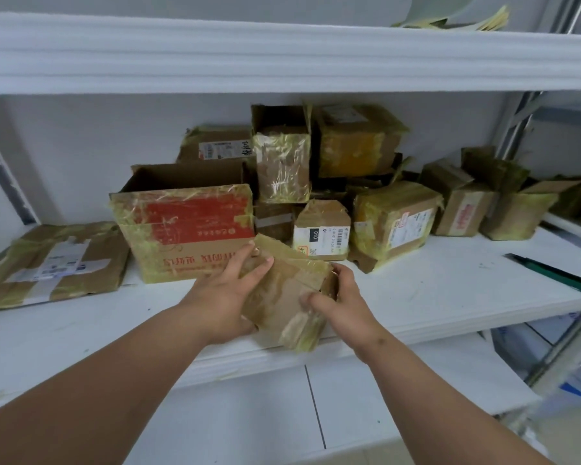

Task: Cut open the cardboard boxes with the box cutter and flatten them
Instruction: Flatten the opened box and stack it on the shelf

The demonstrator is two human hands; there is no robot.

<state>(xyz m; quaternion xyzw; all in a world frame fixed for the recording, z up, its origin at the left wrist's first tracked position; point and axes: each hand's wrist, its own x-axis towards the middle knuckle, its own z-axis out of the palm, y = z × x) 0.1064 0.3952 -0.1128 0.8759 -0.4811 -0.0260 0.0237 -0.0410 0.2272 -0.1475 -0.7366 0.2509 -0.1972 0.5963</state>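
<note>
Cardboard boxes (316,182) are heaped at the back of a white shelf (433,290), most of them wrapped in yellowed tape. The biggest is an open box with red print (185,226), standing left of the middle with its flaps up. Behind it and to the right sit a tall taped box (281,166), an orange-sided box (358,142) stacked higher up, and a taped box with a shipping label (396,219) lower down. A smaller box with a white barcode label (322,229) stands between the red-printed box and the labelled one. More boxes trail off to the far right. At the left end of the shelf lies a flattened box (54,263), label side up.

At the front edge of the shelf, a small taped box (284,297) is held between both hands, tilted and partly crushed. The left hand (225,297) presses on its left side, fingers (259,266) laid fairly straight over the top. The right hand (342,303) grips its right side, fingers (336,271) curled round the far edge and thumb against the near face.

The box cutter (550,273), dark green, lies on the shelf well to the right of the hands, touched by neither.
</note>
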